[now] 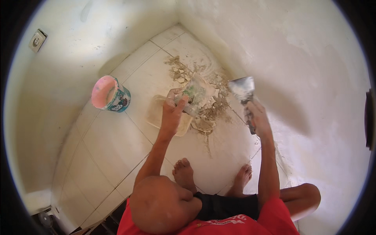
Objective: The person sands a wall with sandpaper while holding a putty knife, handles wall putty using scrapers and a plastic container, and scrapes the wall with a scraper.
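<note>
My right hand (256,115) is closed round the dark handle of a putty knife (242,87). Its wide metal blade points up and away, close to the right wall. In my left hand (174,102) is a flat, plaster-smeared plate (199,92) with green marks, gripped by its near left edge with the thumb on top. This plate hangs over a heap of broken plaster and dirt (178,72) on the floor. A shallow, pale translucent tub (183,127) lies partly hidden beneath my left hand and the plate. The two tools are apart from each other.
A bucket (122,100), pink inside with a teal printed outside, stands on the white tiled floor (105,145) to the left. Whitish walls meet in the far corner. The left wall carries a socket (37,40). My bare feet (184,172) are below the rubble.
</note>
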A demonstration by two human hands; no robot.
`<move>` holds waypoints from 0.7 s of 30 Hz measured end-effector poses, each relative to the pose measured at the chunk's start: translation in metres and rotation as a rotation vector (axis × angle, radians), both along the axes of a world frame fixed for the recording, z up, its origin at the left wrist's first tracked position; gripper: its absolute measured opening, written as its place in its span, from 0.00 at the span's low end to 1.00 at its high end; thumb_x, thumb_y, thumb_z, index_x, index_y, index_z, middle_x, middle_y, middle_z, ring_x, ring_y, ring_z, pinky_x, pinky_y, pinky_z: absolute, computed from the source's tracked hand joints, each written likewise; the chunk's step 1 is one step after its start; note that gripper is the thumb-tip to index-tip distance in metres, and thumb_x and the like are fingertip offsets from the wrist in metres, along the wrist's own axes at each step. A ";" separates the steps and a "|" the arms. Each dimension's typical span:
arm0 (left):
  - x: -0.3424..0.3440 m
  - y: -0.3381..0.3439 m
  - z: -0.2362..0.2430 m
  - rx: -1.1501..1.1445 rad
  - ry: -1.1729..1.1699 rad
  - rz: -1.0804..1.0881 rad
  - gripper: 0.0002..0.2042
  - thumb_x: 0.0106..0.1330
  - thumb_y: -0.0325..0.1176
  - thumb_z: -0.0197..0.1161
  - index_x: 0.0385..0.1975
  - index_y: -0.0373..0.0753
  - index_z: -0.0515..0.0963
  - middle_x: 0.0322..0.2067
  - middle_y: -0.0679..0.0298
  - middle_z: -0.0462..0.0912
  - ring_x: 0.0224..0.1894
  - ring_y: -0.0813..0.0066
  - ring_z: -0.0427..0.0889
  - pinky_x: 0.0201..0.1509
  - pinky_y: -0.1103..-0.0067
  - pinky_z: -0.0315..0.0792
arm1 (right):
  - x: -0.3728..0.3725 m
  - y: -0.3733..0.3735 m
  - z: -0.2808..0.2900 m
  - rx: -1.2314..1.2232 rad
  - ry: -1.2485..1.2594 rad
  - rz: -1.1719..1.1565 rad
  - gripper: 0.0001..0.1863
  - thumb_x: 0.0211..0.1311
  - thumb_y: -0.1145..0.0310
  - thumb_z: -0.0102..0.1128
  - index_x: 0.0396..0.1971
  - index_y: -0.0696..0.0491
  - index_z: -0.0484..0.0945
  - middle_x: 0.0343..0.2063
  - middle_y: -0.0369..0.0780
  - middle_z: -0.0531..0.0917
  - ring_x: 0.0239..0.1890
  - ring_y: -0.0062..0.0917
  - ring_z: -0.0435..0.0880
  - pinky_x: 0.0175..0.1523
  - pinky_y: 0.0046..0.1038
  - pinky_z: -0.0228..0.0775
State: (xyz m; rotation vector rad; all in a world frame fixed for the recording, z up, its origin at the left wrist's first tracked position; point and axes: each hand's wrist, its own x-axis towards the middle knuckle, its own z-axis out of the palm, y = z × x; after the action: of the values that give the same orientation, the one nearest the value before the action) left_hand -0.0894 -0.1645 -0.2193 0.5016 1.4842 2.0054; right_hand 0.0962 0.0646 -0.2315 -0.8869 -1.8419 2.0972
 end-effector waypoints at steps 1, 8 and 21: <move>0.003 0.002 -0.005 0.017 0.096 0.072 0.14 0.71 0.30 0.57 0.53 0.33 0.68 0.38 0.65 0.79 0.37 0.83 0.78 0.42 0.83 0.75 | 0.008 -0.009 0.013 0.004 0.115 -0.069 0.11 0.68 0.60 0.53 0.33 0.51 0.77 0.21 0.30 0.73 0.18 0.12 0.69 0.20 0.18 0.61; 0.018 0.002 0.006 -0.061 0.221 0.116 0.14 0.73 0.32 0.56 0.52 0.31 0.69 0.36 0.65 0.78 0.38 0.85 0.75 0.40 0.84 0.71 | -0.007 -0.074 0.042 0.062 -0.069 0.016 0.12 0.69 0.60 0.51 0.34 0.54 0.76 0.20 0.33 0.75 0.17 0.13 0.70 0.21 0.18 0.62; 0.054 -0.029 -0.033 -0.620 0.307 -0.092 0.13 0.69 0.33 0.60 0.46 0.33 0.71 0.36 0.59 0.80 0.36 0.81 0.77 0.40 0.80 0.71 | -0.010 -0.060 0.127 0.349 0.060 -0.279 0.19 0.70 0.58 0.57 0.53 0.55 0.74 0.25 0.32 0.77 0.23 0.14 0.73 0.26 0.18 0.66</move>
State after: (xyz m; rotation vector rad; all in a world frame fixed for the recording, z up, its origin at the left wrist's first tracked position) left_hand -0.0357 -0.1937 -0.2520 0.6053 2.1101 1.3294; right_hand 0.0860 0.0043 -0.1042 -0.9169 -1.8510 1.5609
